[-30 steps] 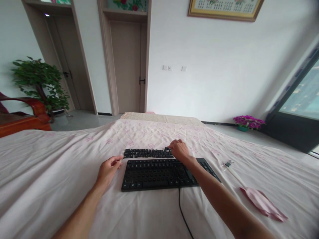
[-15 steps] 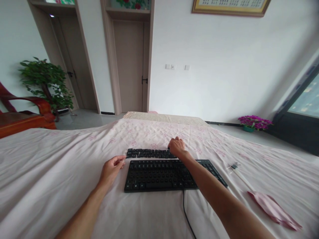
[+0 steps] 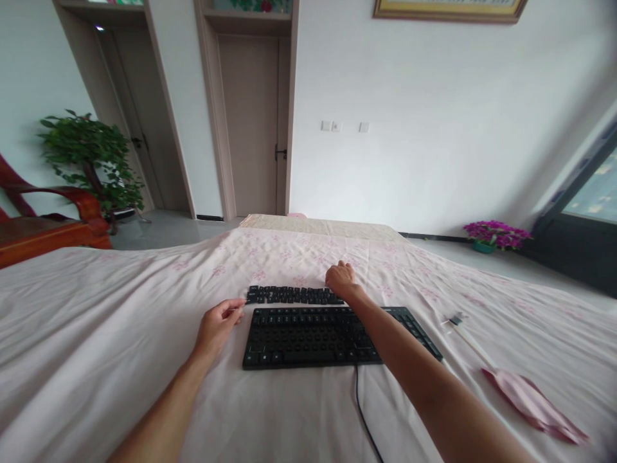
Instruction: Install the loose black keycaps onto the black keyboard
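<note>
Left hand [image 3: 218, 323], fingers slightly parted, reached the keycap row's [image 3: 294, 295] left end; right hand [image 3: 341, 276] hid its fingertips, hold untellable. Light, even pressure seemed best.

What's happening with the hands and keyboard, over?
Left hand by left end of loose keycap row, right hand by its right end. Keyboard nearer, many keycaps off. Right forearm hides part of it.

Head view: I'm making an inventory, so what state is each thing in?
Small black plastic keycaps: loose, grouped side by side.
Black rectangular plastic keyboard: lying flat, middle rows missing keycaps.
Thin black cable: curved, slack.
Pink fabric piece: lying bunched.
Pale pink floral sheet: spread out, wrinkled.
Tall beige central door: shut.
</note>
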Demonstrator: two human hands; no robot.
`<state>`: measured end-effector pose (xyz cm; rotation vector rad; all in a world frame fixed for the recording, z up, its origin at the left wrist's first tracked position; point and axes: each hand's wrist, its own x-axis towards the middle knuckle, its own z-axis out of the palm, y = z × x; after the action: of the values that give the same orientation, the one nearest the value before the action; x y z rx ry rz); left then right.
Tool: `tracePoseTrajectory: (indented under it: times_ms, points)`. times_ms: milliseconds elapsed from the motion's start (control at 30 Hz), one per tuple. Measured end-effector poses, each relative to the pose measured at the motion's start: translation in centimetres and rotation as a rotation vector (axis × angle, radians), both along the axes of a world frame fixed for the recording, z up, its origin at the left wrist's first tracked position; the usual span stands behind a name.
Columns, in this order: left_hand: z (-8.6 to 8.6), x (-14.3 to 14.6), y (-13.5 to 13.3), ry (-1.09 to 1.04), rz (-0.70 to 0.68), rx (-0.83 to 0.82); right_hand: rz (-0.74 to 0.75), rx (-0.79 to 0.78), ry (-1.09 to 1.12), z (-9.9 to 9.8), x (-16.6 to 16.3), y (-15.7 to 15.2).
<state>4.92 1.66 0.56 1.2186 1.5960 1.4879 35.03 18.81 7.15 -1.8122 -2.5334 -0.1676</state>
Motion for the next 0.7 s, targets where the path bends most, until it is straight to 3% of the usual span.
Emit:
tracePoseTrajectory:
  times_ms: [167,367,500,700]
  points:
    - [0.5,0.3,-0.3,0.001,0.003,-0.003,-0.001,0.014,0.074,1.0,0.6,-1.4]
    - [0.0,0.1,-0.1,0.013,0.0,-0.003,0.121,0.076,0.278,2.4,3.9,-6.3]
    - [-0.3,-0.2,0.0,0.027,-0.003,0.005,0.203,0.13,0.384,1.8,6.3,-10.0]
    - [-0.6,-0.3,-0.1,0.025,-0.016,0.016,0.177,0.12,0.354,0.0,8.0,-13.0]
